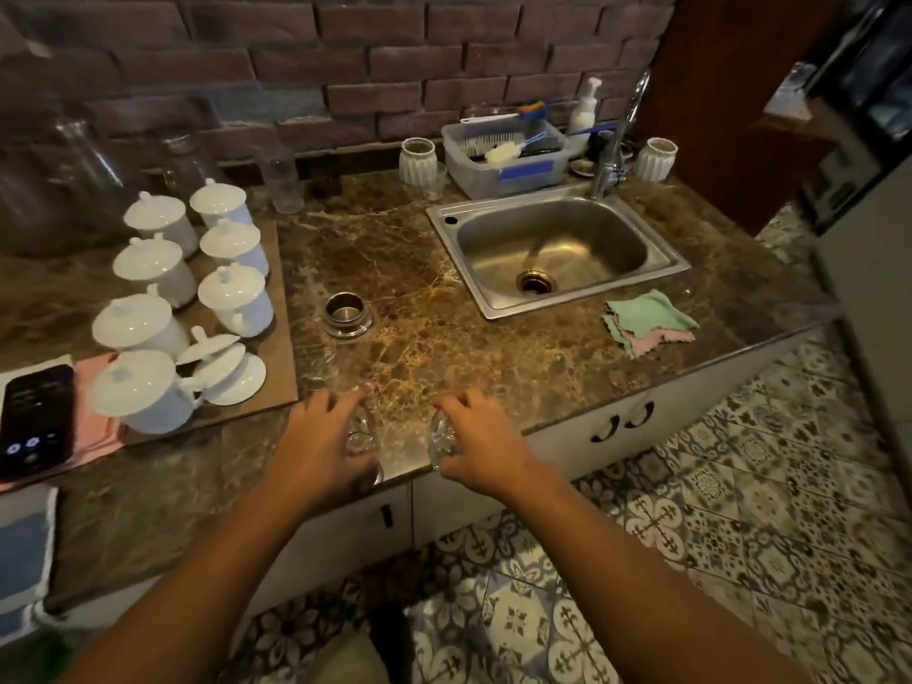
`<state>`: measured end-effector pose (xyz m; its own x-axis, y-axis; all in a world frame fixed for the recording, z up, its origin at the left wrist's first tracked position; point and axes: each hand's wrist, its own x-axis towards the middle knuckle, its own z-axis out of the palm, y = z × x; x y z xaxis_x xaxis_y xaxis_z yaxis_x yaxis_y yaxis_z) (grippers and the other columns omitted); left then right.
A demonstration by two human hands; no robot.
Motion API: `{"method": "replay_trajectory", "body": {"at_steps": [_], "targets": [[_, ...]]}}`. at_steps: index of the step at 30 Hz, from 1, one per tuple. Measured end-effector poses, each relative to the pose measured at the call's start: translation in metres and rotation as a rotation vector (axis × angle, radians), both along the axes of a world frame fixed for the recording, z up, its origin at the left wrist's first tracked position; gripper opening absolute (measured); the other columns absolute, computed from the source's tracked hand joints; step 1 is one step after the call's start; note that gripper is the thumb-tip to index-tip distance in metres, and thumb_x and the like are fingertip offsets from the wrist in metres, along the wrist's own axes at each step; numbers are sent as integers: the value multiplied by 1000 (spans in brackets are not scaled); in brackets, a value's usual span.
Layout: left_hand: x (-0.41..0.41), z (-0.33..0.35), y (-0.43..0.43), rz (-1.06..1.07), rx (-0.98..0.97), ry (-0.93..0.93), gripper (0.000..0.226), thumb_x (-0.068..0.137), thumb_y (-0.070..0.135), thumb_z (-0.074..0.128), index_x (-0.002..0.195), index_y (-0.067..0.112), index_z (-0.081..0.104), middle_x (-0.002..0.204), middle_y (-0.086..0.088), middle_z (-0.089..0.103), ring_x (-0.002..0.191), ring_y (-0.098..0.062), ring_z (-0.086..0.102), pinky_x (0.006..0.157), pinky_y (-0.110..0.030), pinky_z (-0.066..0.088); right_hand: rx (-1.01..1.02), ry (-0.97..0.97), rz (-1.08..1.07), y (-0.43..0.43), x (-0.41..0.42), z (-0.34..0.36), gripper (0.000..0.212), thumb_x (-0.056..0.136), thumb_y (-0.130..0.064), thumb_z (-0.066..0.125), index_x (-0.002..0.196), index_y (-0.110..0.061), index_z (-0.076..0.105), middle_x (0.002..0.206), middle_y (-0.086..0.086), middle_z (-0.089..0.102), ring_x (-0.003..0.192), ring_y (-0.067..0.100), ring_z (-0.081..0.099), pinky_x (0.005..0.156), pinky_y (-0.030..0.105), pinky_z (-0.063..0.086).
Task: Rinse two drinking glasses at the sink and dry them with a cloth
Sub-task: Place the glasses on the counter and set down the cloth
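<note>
Left hand (321,439) and right hand (481,441) each grip a glass (362,434) inside curled fingers

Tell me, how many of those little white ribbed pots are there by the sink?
2. One white ribbed pot stands left of the grey plastic tub behind the sink; the other stands right of the tap. None seems hidden.

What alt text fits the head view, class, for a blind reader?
Left hand grips the left glass, right hand the right glass, at the near edge of a marble counter. Beyond: steel sink, cloths beside it, lidded white cups at left.
</note>
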<state>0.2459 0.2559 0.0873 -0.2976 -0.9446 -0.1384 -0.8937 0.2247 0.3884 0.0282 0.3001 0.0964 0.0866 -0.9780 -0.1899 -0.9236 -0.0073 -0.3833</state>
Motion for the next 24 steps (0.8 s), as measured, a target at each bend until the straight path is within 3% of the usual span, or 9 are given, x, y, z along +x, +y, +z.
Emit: {"method": "replay_trajectory", "body": {"at_steps": [14, 24], "targets": [[43, -11, -87, -253, 35, 28, 79, 74, 49, 79, 139, 29, 38, 134, -8, 47, 119, -29, 51, 94, -40, 52, 53, 88, -94, -72, 65, -5, 90, 76, -32, 79, 151, -21, 30, 142, 7, 43, 128, 28, 44, 101, 38, 47], [37, -22, -156, -197, 66, 6, 85, 77, 47, 79, 146, 27, 35, 138, -13, 42, 125, -36, 44, 101, -48, 48, 62, 101, -44, -147, 56, -10, 82, 76, -30, 78, 146, -22, 37, 143, 7, 43, 124, 32, 48, 103, 42, 47]]}}
